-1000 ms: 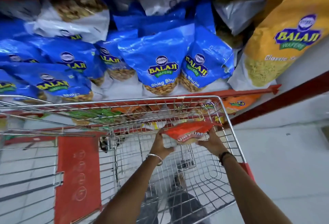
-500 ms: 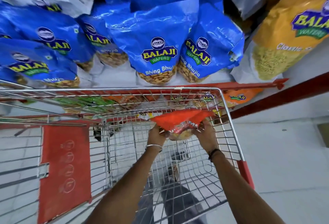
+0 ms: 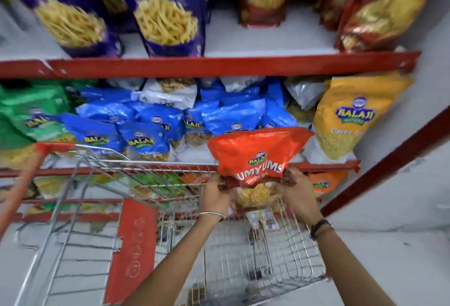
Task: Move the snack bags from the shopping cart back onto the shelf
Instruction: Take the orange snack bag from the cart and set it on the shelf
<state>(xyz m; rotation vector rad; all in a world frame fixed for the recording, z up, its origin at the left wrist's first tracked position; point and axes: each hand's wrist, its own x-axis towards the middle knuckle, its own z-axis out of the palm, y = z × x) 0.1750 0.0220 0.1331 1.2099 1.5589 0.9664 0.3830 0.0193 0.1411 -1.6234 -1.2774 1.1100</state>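
Both hands, left hand [image 3: 216,195] and right hand [image 3: 295,193], grip the orange Balaji bag [image 3: 258,157] above the shopping cart [image 3: 155,167] (top shelf bags blurred), hiding blue bags [image 3: 146,139] behind.

Even, fairly bright indoor light, source not visible. Soft glare on glossy blue bags [image 3: 233,115] and top of orange bag [image 3: 258,150]. Heavy motion blur on purple bags [image 3: 168,13] up top and cart handle [image 3: 22,184] at left; center sharper, orange bag's logo readable. Wide-angle distortion: red shelf edge [image 3: 219,66] bows, sides stretch. Shadows faint, dark gaps behind shelf stock.
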